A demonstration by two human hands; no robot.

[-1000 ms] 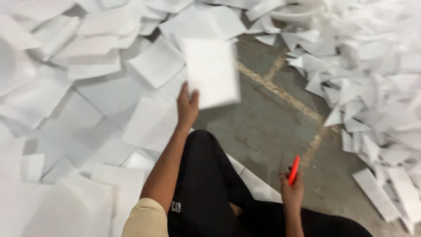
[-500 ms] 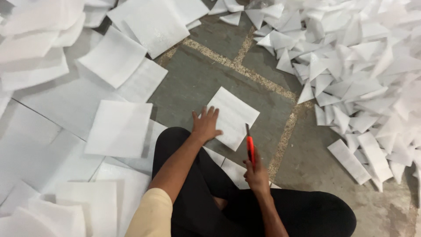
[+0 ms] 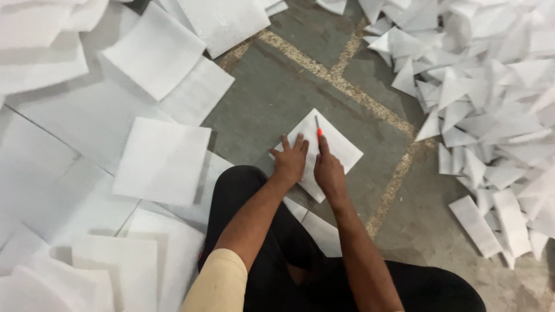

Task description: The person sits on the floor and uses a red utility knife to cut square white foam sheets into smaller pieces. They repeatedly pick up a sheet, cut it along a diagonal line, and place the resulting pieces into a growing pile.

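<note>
One white foam sheet (image 3: 332, 151) flat on grey floor (image 3: 272, 104) before my knees: thin, light, floppy. Left hand (image 3: 290, 162) splayed, pinning its corner. Right hand (image 3: 329, 171) closed around orange-handled cutter (image 3: 318, 128), blade on sheet.

A square white foam sheet (image 3: 335, 147) lies flat on the grey floor, turned like a diamond — 1 corner pointing away from me. On it rests my slim orange-handled cutter (image 3: 318, 130), its thin blade tip near the sheet's far corner — handle toward me.
</note>
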